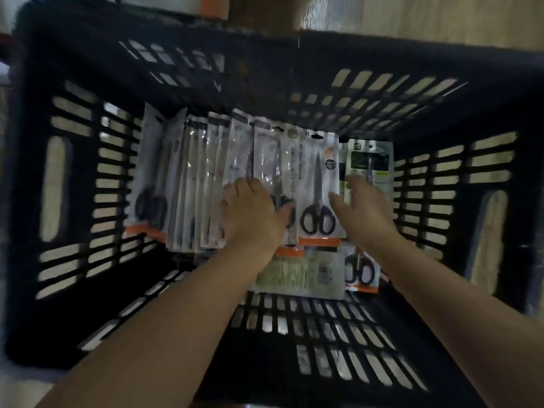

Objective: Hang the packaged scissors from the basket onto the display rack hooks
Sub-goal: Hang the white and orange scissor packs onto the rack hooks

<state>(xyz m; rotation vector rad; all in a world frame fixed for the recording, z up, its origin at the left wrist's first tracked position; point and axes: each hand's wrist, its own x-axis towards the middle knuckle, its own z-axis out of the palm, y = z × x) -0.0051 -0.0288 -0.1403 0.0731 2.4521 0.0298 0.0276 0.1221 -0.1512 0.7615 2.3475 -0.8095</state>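
I look straight down into a black slatted plastic basket point(67, 184). A row of several packaged scissors point(194, 178) in clear packs with orange bottom strips leans against its left and middle. The front pack point(318, 187) shows black-handled scissors. My left hand point(253, 213) lies on the packs just left of it, fingers spread over the plastic. My right hand point(362, 207) hovers at that pack's right edge with its fingers stretched forward, holding nothing. A dark green pack point(371, 163) lies beyond my right hand. The display rack is out of sight.
Two more packs lie flat on the basket floor near me: one back-side up point(300, 275) and one with black handles and an orange strip point(363, 273). The basket walls rise on all sides. Pale floor point(441, 19) shows beyond the far rim.
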